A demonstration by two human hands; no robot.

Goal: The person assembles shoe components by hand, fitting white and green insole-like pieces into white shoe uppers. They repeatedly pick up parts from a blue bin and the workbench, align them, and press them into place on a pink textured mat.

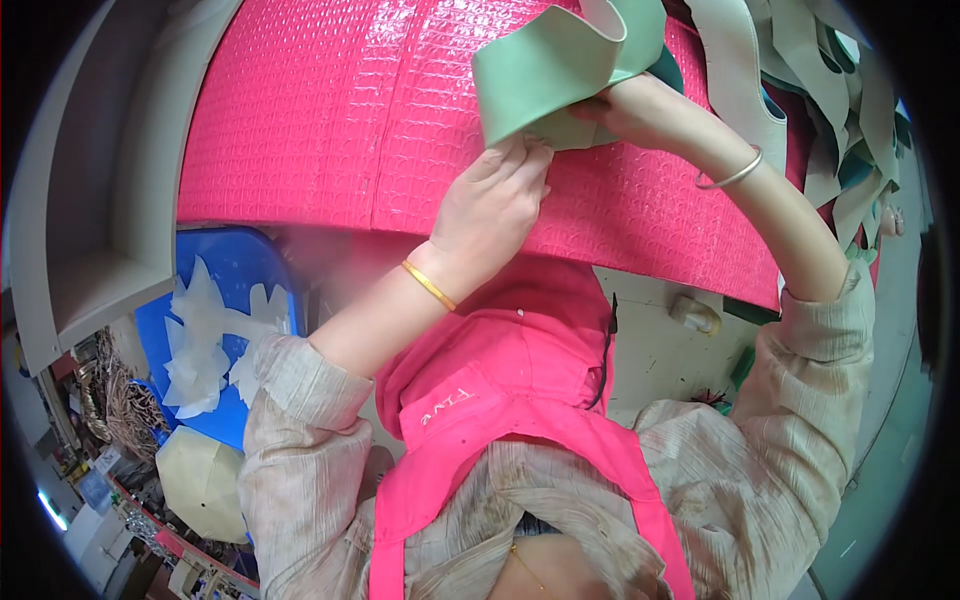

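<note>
Head | both grips grasping green leather piece | over pink sheet | green strips right

A leather-goods workshop: pink embossed sheet on the bench, cut green pieces piled beside.

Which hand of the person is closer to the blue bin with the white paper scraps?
The left hand. It pinches the lower edge of the green curved piece, up and right of the blue bin. The right hand is farther right, tucked behind that green piece.
</note>
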